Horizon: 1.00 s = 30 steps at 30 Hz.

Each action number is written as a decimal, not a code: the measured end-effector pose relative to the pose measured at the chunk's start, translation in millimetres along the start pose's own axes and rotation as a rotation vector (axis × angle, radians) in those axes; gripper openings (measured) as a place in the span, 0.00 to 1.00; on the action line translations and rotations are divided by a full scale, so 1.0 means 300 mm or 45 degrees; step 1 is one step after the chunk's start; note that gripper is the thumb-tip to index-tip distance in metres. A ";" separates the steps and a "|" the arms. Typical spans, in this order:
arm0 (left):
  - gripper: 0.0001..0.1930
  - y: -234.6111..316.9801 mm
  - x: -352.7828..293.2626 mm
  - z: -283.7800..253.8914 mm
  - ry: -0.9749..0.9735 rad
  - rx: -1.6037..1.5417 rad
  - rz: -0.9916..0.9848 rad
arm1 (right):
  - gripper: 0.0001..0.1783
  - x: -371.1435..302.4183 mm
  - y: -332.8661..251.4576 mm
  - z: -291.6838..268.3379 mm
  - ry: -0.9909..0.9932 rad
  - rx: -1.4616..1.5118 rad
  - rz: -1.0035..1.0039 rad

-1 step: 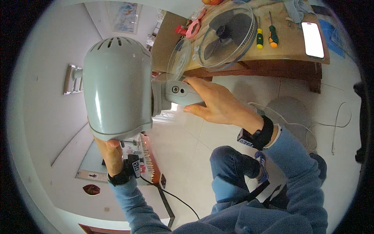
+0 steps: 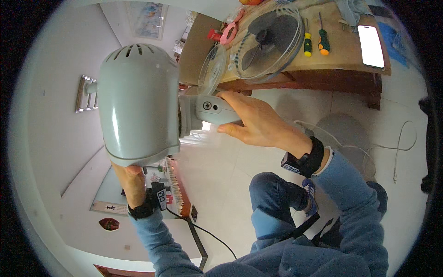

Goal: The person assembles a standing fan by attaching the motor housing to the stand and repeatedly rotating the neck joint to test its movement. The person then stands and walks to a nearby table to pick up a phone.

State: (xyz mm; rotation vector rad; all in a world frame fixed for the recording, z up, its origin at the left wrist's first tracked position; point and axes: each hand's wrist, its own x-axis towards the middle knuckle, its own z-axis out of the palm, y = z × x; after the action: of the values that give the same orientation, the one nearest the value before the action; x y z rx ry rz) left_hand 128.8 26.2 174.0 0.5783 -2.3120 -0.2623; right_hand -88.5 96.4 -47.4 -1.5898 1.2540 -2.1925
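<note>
Large and close on the left is a grey fan motor housing, lying sideways, with vent slots at its far end. My left hand holds its near end; the thumb shows at the lower rim, while most of the fingers are hidden behind it. A grey fan neck runs to the right from the housing, with a screw and a small dark hole on its face. My right hand is closed round this neck, thumb below and fingers above.
A wooden table at the far right bears a grille with dark fan blades, two screwdrivers and a lit phone. A clear round cover leans at its edge. A white cord lies on the floor beside a grey round base.
</note>
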 end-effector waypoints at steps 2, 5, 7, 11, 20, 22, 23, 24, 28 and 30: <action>0.60 -0.015 -0.008 -0.027 -0.072 -0.047 -0.077 | 0.31 -0.002 0.003 0.000 -0.004 -0.004 -0.003; 0.58 -0.044 -0.016 -0.056 -0.077 -0.154 -0.230 | 0.31 0.001 0.001 -0.001 0.008 0.006 -0.019; 0.57 -0.056 -0.022 -0.062 -0.112 -0.150 -0.151 | 0.31 0.004 -0.002 0.000 0.031 0.014 -0.027; 0.56 -0.028 -0.034 -0.047 -0.120 -0.135 -0.207 | 0.30 -0.003 -0.004 0.005 -0.009 -0.003 0.022; 0.64 0.038 0.003 0.042 -0.059 -0.106 -0.133 | 0.31 0.010 0.006 -0.003 -0.007 -0.024 0.014; 0.64 0.044 0.006 0.029 -0.117 -0.072 -0.158 | 0.31 0.010 -0.003 -0.006 -0.040 -0.007 0.047; 0.62 0.045 0.010 0.025 -0.119 -0.064 -0.105 | 0.31 0.008 -0.006 -0.007 -0.046 -0.001 0.056; 0.59 0.046 0.015 0.021 -0.187 -0.058 -0.097 | 0.31 0.005 -0.007 -0.008 -0.053 0.004 0.064; 0.49 0.060 0.031 0.026 -0.298 -0.013 0.003 | 0.33 -0.003 -0.003 -0.007 -0.042 -0.062 0.070; 0.58 0.076 0.027 0.029 -0.266 0.000 -0.067 | 0.34 0.003 -0.002 -0.004 -0.016 -0.077 -0.003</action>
State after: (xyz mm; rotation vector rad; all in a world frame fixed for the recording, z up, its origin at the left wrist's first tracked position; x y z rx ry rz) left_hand 110.3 42.7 180.6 0.6383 -2.4999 -0.3630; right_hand -89.8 97.0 -46.4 -1.6256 1.3279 -2.1622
